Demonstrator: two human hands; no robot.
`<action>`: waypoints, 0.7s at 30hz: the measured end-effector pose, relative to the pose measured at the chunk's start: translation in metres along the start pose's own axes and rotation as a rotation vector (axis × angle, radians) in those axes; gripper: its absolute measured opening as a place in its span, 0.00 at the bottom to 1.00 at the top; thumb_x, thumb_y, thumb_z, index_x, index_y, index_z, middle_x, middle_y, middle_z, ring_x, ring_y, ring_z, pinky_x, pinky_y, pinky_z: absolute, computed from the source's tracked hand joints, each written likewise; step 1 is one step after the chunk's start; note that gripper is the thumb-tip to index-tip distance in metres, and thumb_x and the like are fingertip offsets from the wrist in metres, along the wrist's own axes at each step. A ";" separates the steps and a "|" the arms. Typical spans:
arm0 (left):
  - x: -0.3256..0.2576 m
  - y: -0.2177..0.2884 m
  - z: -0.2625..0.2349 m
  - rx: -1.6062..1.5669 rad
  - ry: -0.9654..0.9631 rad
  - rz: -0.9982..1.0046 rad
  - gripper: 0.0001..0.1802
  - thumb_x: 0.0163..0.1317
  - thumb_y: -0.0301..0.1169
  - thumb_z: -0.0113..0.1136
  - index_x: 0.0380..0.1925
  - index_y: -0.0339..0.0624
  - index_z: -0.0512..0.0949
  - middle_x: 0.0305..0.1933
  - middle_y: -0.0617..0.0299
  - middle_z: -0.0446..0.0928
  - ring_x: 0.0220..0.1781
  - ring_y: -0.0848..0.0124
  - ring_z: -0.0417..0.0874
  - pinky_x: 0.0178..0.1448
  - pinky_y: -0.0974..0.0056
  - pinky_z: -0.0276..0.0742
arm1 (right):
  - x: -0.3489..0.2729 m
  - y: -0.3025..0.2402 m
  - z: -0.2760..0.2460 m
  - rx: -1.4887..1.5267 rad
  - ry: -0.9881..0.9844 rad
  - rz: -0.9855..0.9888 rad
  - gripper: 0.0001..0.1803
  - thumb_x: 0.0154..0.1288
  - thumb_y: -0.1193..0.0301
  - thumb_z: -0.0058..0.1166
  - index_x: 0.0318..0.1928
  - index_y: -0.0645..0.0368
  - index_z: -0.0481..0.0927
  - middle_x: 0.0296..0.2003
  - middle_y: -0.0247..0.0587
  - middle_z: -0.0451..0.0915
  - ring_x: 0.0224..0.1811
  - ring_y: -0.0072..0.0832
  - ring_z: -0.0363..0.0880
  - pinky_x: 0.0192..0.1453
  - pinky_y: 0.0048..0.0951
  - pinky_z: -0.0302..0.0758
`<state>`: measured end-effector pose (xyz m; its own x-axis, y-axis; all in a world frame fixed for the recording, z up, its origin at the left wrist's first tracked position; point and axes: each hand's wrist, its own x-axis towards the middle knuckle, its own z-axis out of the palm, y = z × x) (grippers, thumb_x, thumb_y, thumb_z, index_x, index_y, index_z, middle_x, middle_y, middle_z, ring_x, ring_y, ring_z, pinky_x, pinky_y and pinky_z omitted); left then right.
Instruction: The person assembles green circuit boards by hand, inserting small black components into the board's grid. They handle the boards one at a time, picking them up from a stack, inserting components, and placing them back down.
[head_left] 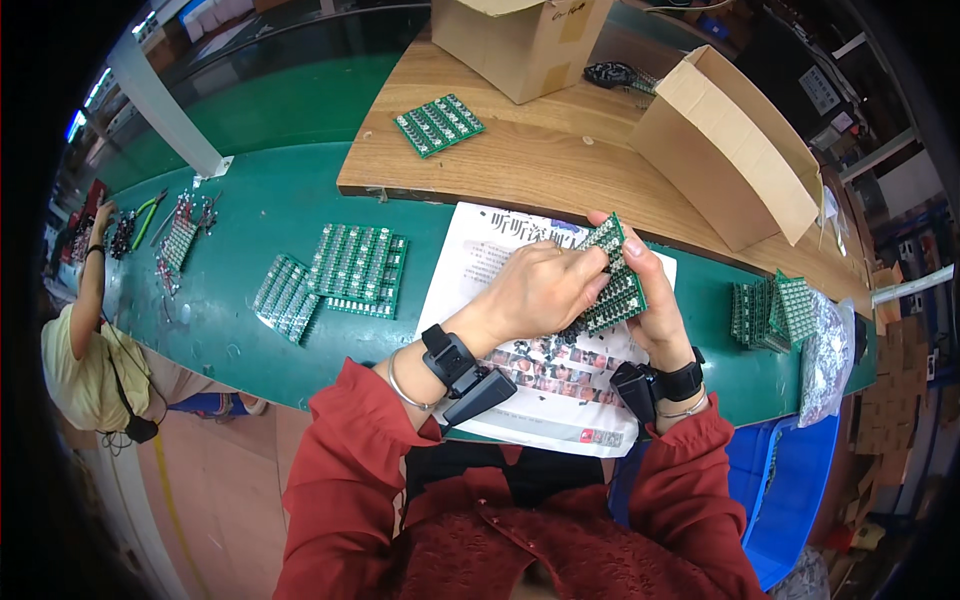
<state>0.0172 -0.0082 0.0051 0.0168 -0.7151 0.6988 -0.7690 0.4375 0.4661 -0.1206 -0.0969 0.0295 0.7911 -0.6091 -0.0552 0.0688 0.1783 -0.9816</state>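
Note:
My right hand (pixel 655 300) grips a green circuit board panel (pixel 624 297) by its edges, tilted up above a sheet of newspaper (pixel 462 275). The panel carries rows of small parts. My left hand (pixel 540 288) is closed, its bent fingers pressed against the panel's face; what they pinch, if anything, is hidden. Small black bits (pixel 568 334) lie scattered on the newspaper beneath both hands. Left of the newspaper rest several more panels, some stacked (pixel 355 265) and some leaning beside them (pixel 287 298).
On the raised wooden top are one panel (pixel 438 124), a cardboard box (pixel 525 45) and an open carton (pixel 715 150). Upright panels (pixel 770 312) and a plastic bag (pixel 828 355) stand at right, above a blue bin (pixel 800 490). Green-handled pliers (pixel 150 215) lie far left, near another person (pixel 90 360).

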 end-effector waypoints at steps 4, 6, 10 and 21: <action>0.001 -0.001 0.000 -0.017 0.001 0.024 0.08 0.57 0.28 0.59 0.29 0.41 0.70 0.17 0.56 0.71 0.21 0.56 0.76 0.28 0.57 0.69 | 0.000 0.000 -0.001 -0.037 -0.020 -0.002 0.33 0.66 0.54 0.43 0.63 0.67 0.65 0.53 0.43 0.72 0.57 0.26 0.68 0.62 0.24 0.61; 0.001 -0.003 0.001 -0.014 0.011 0.061 0.08 0.57 0.28 0.59 0.30 0.41 0.70 0.17 0.56 0.71 0.21 0.56 0.76 0.28 0.56 0.69 | 0.001 0.002 -0.002 -0.022 -0.015 -0.003 0.33 0.66 0.54 0.44 0.63 0.67 0.65 0.51 0.42 0.73 0.55 0.25 0.69 0.60 0.24 0.63; 0.000 -0.001 -0.002 -0.080 0.031 0.034 0.07 0.57 0.28 0.59 0.32 0.41 0.70 0.19 0.56 0.72 0.22 0.56 0.76 0.29 0.56 0.69 | -0.001 -0.004 -0.006 0.101 -0.032 0.047 0.33 0.65 0.54 0.44 0.63 0.66 0.64 0.48 0.39 0.74 0.50 0.22 0.71 0.55 0.23 0.67; -0.002 -0.002 -0.001 -0.133 -0.011 0.035 0.08 0.57 0.29 0.58 0.34 0.40 0.71 0.20 0.55 0.73 0.23 0.55 0.77 0.30 0.55 0.70 | -0.001 -0.005 -0.005 0.146 -0.012 0.051 0.33 0.65 0.52 0.44 0.63 0.63 0.65 0.45 0.36 0.73 0.47 0.21 0.72 0.52 0.24 0.70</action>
<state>0.0199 -0.0069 0.0032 -0.0162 -0.7039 0.7101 -0.6775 0.5300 0.5099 -0.1248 -0.1012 0.0333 0.8028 -0.5876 -0.1016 0.1149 0.3196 -0.9406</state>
